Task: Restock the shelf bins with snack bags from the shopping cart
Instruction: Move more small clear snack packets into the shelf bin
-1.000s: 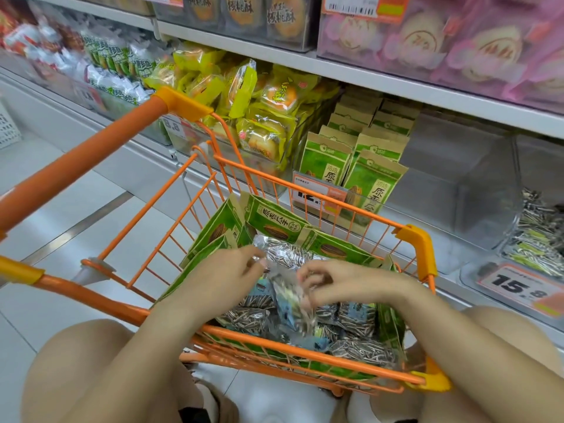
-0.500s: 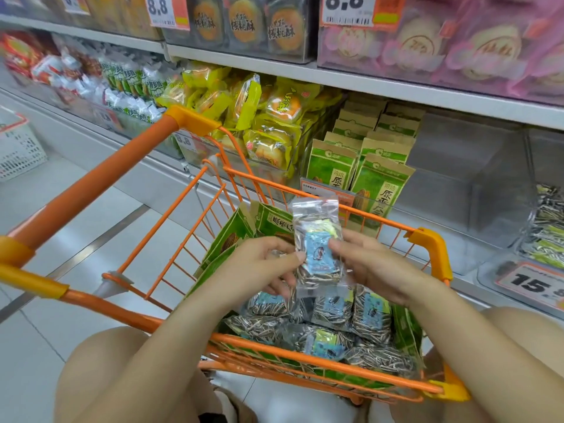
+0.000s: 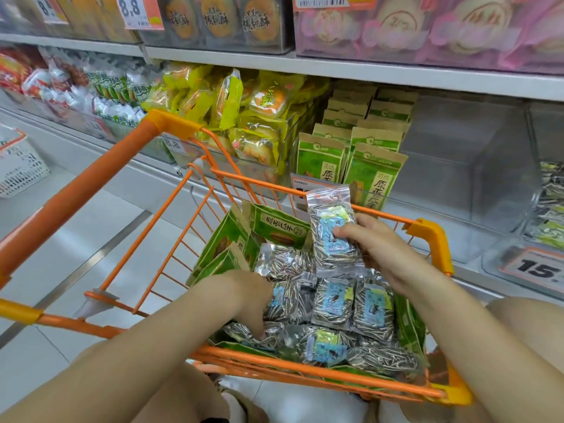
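An orange wire shopping cart (image 3: 427, 236) stands in front of me, holding several clear bags of sunflower seeds (image 3: 332, 303) and green snack bags (image 3: 274, 224). My right hand (image 3: 381, 251) grips one clear seed bag (image 3: 331, 227) upright above the pile. My left hand (image 3: 244, 297) reaches down among the seed bags at the cart's left side, fingers curled into them; whether it holds one is hidden. A clear shelf bin (image 3: 457, 178) lies beyond the cart, and a bin with matching seed bags (image 3: 549, 209) sits at the far right.
Green bags (image 3: 372, 175) fill the bin left of the clear one, with yellow snack packs (image 3: 253, 117) further left. Price tags (image 3: 540, 270) hang on the shelf front. A white basket (image 3: 18, 169) sits on the floor at left. My knees flank the cart.
My left hand let go of the lifted seed bag and dropped into the cart's pile. The right hand alone holds the bag now, slightly further right.
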The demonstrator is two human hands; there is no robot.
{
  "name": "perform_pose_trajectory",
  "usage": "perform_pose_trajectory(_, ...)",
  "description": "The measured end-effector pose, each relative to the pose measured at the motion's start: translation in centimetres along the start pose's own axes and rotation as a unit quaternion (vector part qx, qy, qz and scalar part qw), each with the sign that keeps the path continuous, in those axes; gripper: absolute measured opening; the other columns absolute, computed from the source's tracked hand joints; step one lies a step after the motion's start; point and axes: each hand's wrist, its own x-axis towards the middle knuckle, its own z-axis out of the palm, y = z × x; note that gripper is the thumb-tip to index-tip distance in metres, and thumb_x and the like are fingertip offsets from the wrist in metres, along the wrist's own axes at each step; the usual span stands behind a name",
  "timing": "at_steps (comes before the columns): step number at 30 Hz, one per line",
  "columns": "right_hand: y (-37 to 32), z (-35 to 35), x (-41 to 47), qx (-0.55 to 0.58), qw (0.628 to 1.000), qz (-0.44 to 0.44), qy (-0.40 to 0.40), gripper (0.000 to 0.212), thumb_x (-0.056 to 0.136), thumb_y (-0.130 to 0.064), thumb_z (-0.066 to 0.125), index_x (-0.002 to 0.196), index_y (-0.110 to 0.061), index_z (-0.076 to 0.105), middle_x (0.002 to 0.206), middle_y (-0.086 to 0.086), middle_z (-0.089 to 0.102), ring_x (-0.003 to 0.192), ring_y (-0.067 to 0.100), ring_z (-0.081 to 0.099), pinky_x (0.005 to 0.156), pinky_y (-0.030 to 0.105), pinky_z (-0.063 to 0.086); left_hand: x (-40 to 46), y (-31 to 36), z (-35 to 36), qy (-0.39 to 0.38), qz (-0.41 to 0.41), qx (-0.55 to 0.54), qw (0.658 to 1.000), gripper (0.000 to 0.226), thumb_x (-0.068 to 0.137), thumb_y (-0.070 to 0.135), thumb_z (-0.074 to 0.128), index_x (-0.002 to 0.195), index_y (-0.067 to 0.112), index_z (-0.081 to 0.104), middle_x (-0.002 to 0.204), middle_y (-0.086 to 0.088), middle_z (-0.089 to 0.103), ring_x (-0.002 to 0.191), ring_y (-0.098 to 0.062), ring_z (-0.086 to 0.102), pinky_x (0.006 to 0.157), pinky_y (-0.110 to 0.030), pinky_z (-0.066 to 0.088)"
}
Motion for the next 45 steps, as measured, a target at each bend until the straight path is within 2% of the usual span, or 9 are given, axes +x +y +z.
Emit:
perform_pose_trajectory(5, 0.0, -0.2, 0.2, 0.032, 0.999, -0.005, 0.006, 0.014, 0.090, -0.018, 0.062, 0.088, -0.030, 0.056, 0.089, -0.015, 0.066, 0.067, -0.009, 0.062, 0.057, 0.012, 0.046, 0.2, -0.1, -0.8, 0.084, -0.013, -0.126, 0.988, 0.052, 0.086, 0.053, 0.050, 0.103, 0.004, 0.058, 0.077, -0.006, 0.065, 0.074, -0.024, 0.061, 0.064, -0.031, 0.049)
perform_pose_trajectory(16, -0.1, -0.1, -0.1, 0.034, 0.999, -0.016, 0.019, 0.032, 0.085, -0.029, 0.069, 0.115, -0.028, 0.061, 0.108, -0.008, 0.069, 0.097, 0.009, 0.065, 0.081, 0.028, 0.049, 2.1, 3.7, 0.1, 0.203, -0.042, 0.173, 0.963, 0.089, 0.080, 0.074, 0.043, 0.133, 0.003, 0.033, 0.094, -0.006, 0.059, 0.074, -0.021, 0.060, 0.050, -0.029, 0.040)
perform_pose_trajectory(21, 0.1, -0.1, -0.6, 0.037, 0.998, -0.039, 0.044, 0.026, 0.088, -0.032, 0.066, 0.111, -0.024, 0.059, 0.107, -0.010, 0.068, 0.100, 0.008, 0.063, 0.082, 0.023, 0.046, -0.8, 0.7, -1.7, 0.279, -0.006, -0.068, 0.958, 0.067, 0.076, 0.078, 0.043, 0.109, 0.020, 0.038, 0.074, 0.009, 0.055, 0.065, -0.005, 0.059, 0.050, -0.020, 0.047)
perform_pose_trajectory(25, 0.2, -0.2, -0.7, 0.035, 0.994, -0.070, 0.077, 0.038, 0.091, -0.037, 0.060, 0.125, -0.024, 0.046, 0.106, -0.018, 0.054, 0.105, 0.009, 0.054, 0.085, 0.023, 0.038, -4.2, -1.1, -3.5, 0.384, -0.010, -0.502, 0.775, 0.055, 0.077, 0.050, 0.068, 0.115, 0.020, 0.040, 0.102, 0.006, 0.059, 0.070, -0.011, 0.069, 0.054, -0.027, 0.056)
perform_pose_trajectory(28, 0.2, -0.2, -0.7, 0.029, 0.995, -0.066, 0.066, 0.037, 0.094, -0.037, 0.057, 0.126, -0.029, 0.042, 0.092, -0.027, 0.044, 0.086, -0.004, 0.049, 0.072, 0.016, 0.037, -5.7, -1.0, -4.6, 0.490, 0.030, -0.564, 0.663, 0.051, 0.083, 0.023, 0.071, 0.120, 0.026, 0.035, 0.110, 0.002, 0.057, 0.082, -0.010, 0.069, 0.060, -0.023, 0.054)
perform_pose_trajectory(34, 0.1, 0.4, -0.8, 0.059, 0.992, -0.074, 0.084, 0.032, 0.097, -0.043, 0.044, 0.125, -0.029, 0.049, 0.122, -0.014, 0.052, 0.122, 0.012, 0.048, 0.101, 0.032, 0.043, -3.9, 4.1, -3.9, 0.594, 0.016, -0.102, 0.798, 0.056, 0.085, 0.008, 0.062, 0.134, 0.024, 0.039, 0.137, -0.008, 0.052, 0.108, -0.022, 0.062, 0.073, -0.029, 0.055)
perform_pose_trajectory(37, -0.2, 0.5, -1.2, 0.133, 0.986, -0.065, 0.077, 0.019, 0.088, -0.065, 0.044, 0.102, -0.053, 0.048, 0.116, -0.024, 0.048, 0.128, 0.015, 0.042, 0.109, 0.051, 0.036, -3.1, 4.6, -3.9, 0.604, 0.027, -0.151, 0.782, 0.046, 0.087, 0.009, 0.062, 0.131, 0.018, 0.050, 0.142, -0.008, 0.046, 0.120, -0.028, 0.053, 0.088, -0.032, 0.051)
perform_pose_trajectory(42, 0.0, 0.7, -1.2, 0.129, 0.989, -0.063, 0.035, 0.101, 0.053, -0.083, 0.067, 0.137, -0.034, 0.041, 0.136, -0.006, 0.054, 0.123, 0.020, 0.054, 0.106, 0.052, 0.040, -3.9, 4.8, -4.2, 0.607, 0.091, -0.188, 0.767, 0.041, 0.080, 0.003, 0.060, 0.118, 0.020, 0.058, 0.139, 0.008, 0.047, 0.127, -0.012, 0.044, 0.103, -0.007, 0.026)
perform_pose_trajectory(45, 0.0, 0.4, -1.1, 0.132, 0.988, -0.068, 0.037, 0.093, 0.056, -0.071, 0.070, 0.135, -0.032, 0.042, 0.130, -0.006, 0.057, 0.117, 0.017, 0.057, 0.105, 0.049, 0.042, -4.9, 5.5, -5.1, 0.567, 0.079, -0.443, 0.690, 0.035, 0.086, 0.022, 0.059, 0.118, 0.035, 0.055, 0.124, 0.025, 0.052, 0.116, 0.007, 0.048, 0.093, -0.018, 0.040)
